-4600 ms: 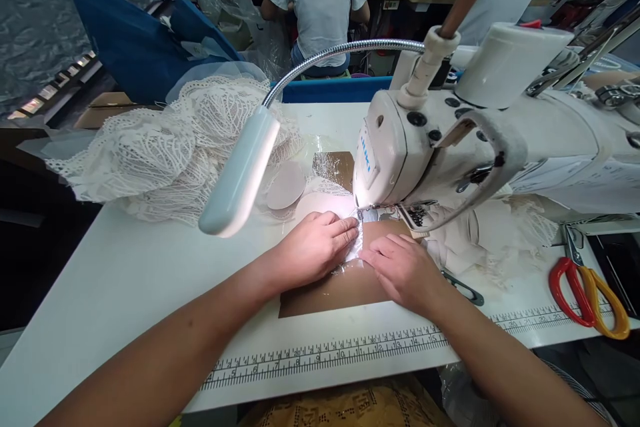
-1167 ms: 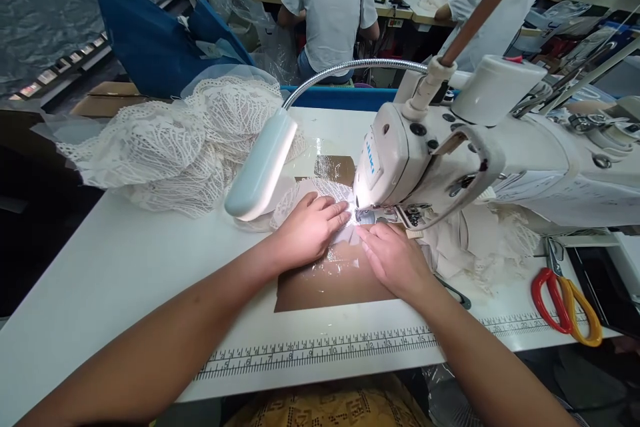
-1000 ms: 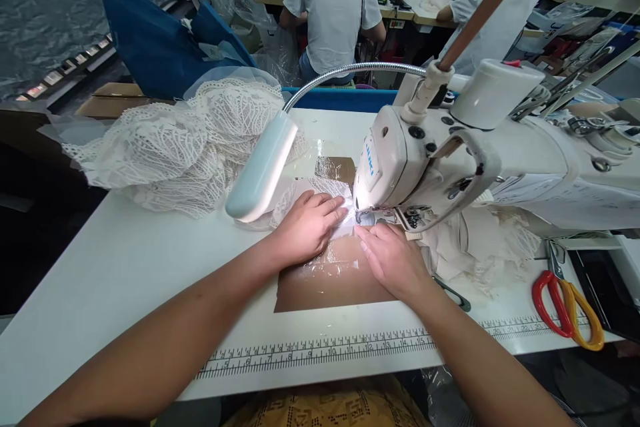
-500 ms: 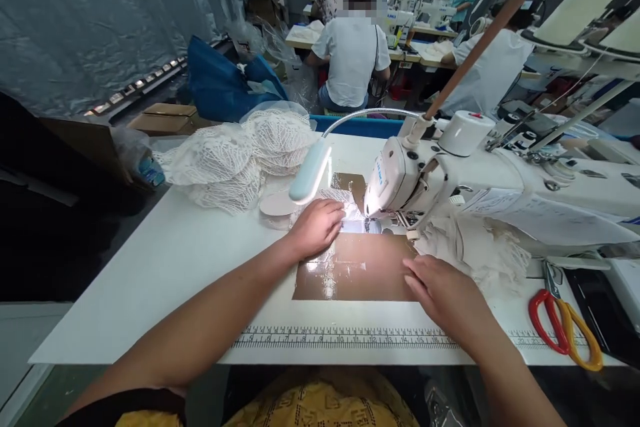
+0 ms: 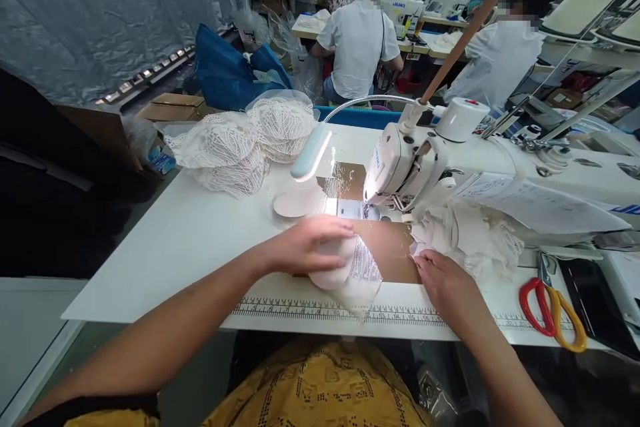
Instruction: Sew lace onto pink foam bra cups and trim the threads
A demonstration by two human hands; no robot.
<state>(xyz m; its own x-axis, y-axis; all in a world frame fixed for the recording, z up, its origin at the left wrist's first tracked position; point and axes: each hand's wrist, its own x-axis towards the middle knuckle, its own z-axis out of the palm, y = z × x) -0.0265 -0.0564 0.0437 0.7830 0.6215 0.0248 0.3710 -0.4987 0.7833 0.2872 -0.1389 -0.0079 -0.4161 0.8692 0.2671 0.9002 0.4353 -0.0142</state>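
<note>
A white lace-edged fabric piece with a smooth rounded part, like a bra cup (image 5: 367, 273), lies at the front of the sewing table, overlapping the printed ruler. Over its upper left part rests my left hand (image 5: 315, 243), fingers stretched out and slightly blurred. My right hand (image 5: 445, 280) is closed at the edge of a pile of white fabric pieces (image 5: 467, 233), its fingertips pinching a corner. Behind both hands stands the white sewing machine (image 5: 400, 167). Its needle area is lit and has no fabric under it.
Pale oval pads (image 5: 300, 202) lie left of the machine under a lamp (image 5: 311, 157). A heap of white lace pieces (image 5: 225, 147) sits farther back. Scissors (image 5: 553, 313) with red and yellow handles and a black phone (image 5: 595, 303) are at right. Co-workers sit beyond.
My left hand has come back from the needle area toward the table front, and the lace piece with it. My right hand has moved slightly to the fabric pile's edge and pinches it.
</note>
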